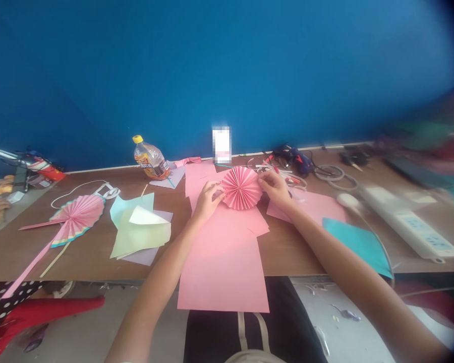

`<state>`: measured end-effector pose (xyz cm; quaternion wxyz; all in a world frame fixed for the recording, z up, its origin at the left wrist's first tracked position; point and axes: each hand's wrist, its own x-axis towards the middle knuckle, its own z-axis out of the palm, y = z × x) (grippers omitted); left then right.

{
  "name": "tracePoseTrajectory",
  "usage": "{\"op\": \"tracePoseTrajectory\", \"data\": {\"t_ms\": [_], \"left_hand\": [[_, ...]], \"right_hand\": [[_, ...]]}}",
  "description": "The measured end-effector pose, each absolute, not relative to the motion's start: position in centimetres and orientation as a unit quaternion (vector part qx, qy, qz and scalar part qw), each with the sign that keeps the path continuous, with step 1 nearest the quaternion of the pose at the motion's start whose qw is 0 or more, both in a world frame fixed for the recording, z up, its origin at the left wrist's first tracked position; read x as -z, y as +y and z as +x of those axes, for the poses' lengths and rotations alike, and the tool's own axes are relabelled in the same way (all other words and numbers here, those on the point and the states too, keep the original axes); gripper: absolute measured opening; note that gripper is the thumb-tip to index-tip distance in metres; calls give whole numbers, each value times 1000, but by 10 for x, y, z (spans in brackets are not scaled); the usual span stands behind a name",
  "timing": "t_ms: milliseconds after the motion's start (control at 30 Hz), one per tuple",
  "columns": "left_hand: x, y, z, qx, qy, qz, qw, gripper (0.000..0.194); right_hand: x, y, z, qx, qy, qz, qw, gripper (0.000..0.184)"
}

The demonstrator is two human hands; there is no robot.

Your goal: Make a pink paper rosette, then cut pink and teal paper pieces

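A round pink pleated paper fan (241, 188) lies on pink paper sheets (223, 262) near the middle of the brown table (91, 257). My left hand (208, 200) pinches the fan's left edge with curled fingers. My right hand (275, 187) grips its right edge, fingers closed on the folds. Both forearms reach in from the bottom of the view.
A finished pink fan on a stick (75, 217) lies at the left beside pale green and white sheets (139, 229). A plastic bottle (150, 159) lies by the blue wall. A glue gun (298, 159), cables, a white power strip (412, 227) and a teal sheet (359, 244) occupy the right.
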<state>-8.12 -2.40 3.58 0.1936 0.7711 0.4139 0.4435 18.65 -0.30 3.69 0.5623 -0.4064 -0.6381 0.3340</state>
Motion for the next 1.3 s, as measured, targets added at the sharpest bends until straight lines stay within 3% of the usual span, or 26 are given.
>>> {"op": "tracePoseTrajectory", "data": {"t_ms": [367,533,1300], "left_hand": [[-36,-26,-81,-396,436,807,-43,11],[-38,-29,-80,-371,458,801,-107,16],[-42,-32,-75,-403,470,782,-69,11]], "right_hand": [[-36,-6,183,-356,-659,-392,535,20],[-38,-11,180,-282,-709,-412,498,17],[-35,-9,183,-268,-714,-405,504,14]]}}
